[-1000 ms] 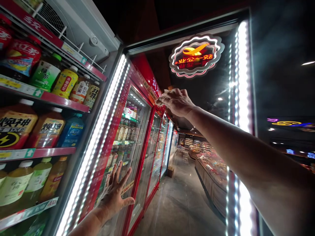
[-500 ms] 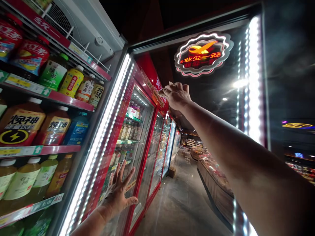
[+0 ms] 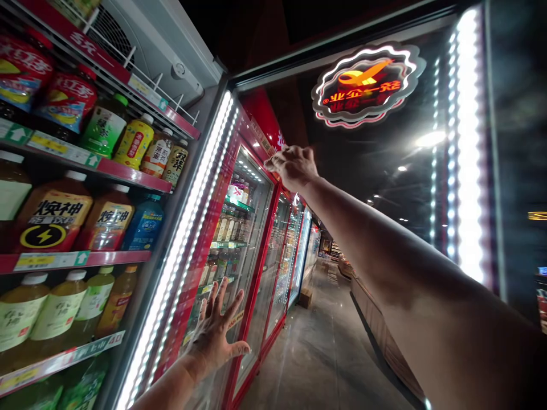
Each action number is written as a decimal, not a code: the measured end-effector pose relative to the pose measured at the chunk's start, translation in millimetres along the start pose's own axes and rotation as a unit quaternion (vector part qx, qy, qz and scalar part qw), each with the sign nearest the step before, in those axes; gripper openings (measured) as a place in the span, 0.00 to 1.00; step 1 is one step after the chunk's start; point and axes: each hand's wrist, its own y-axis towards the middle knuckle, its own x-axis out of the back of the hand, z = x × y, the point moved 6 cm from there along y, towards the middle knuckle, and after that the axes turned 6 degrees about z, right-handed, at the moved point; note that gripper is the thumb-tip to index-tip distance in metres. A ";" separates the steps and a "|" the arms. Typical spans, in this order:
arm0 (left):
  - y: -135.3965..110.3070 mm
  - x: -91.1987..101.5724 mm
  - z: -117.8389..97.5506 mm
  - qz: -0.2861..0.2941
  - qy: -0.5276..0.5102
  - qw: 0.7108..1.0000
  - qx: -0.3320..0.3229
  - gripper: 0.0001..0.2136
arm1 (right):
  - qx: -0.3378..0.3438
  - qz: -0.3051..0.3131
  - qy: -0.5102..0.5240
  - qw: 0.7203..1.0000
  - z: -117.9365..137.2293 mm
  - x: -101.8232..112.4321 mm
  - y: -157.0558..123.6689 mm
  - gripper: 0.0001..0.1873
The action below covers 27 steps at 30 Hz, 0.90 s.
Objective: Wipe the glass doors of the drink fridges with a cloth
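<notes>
Clear glass is set in a tall, dark-framed cooler door, which is stood open directly ahead of the hands. High up, the right hand is reached out to the pane with its fingers bent forward and its palm turned away; whether anything thin is gripped beneath those fingers cannot be told. Lower and to its left, the left hand is held up at the glass, released, with its fingers and thumb spread wide; whether the pane is touched by it cannot be made out.

Above and to the right of the right hand, a scalloped oval sign with white glowing edges and orange figures is mounted on the door. The door is lined by 2 upright bands of white lights: a left light band, seen just left of the left hand, and a right light band, seen beyond the right forearm. Farther left of the left hand, brown bottles with lightning-marked labels and a blue plastic bottle are shelved. Through the pane, behind the hands, red-framed glass refrigerators are seen.
</notes>
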 end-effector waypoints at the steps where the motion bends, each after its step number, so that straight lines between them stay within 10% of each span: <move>1: 0.1 0.2 -0.4 0.003 0.000 1.000 0.000 0.63 | 0.031 0.015 0.000 0.999 8.5 -4.1 0.1 0.24; 9: -0.4 1.3 -3.3 0.019 -0.005 1.000 0.005 0.62 | -0.037 -0.019 -0.003 0.999 8.2 -8.2 15.8 0.26; 15: -1.4 0.4 -2.7 0.028 0.004 0.999 0.016 0.62 | 0.092 0.047 -0.013 0.995 45.5 -29.1 24.6 0.24; 20: 0.3 -2.1 -1.6 0.048 0.000 0.999 0.025 0.61 | -0.011 -0.036 0.005 0.999 34.8 -22.4 32.1 0.26; 27: -0.2 -3.9 2.8 0.023 0.002 1.000 -0.014 0.60 | 0.108 0.036 0.005 0.994 66.2 -43.5 36.9 0.20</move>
